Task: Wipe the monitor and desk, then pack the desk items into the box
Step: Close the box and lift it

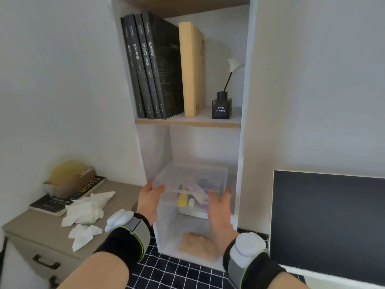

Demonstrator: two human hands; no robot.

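— Grip? 
— Both hands closed on the clear box [191, 207]: left hand [150, 200] at its upper left corner, right hand [219, 207] flat on its right wall. It stands at the desk's [179, 272] back edge, in the shelf's [188, 122] lower bay.

— Handling? 
— Likely light, stiff, slick plastic — hold low on both walls; the contents may shift.

— Count? 
— One box, one monitor [329, 224]; two crumpled tissues [87, 213] on the side cabinet [116, 197]. Items inside are too blurred to count.
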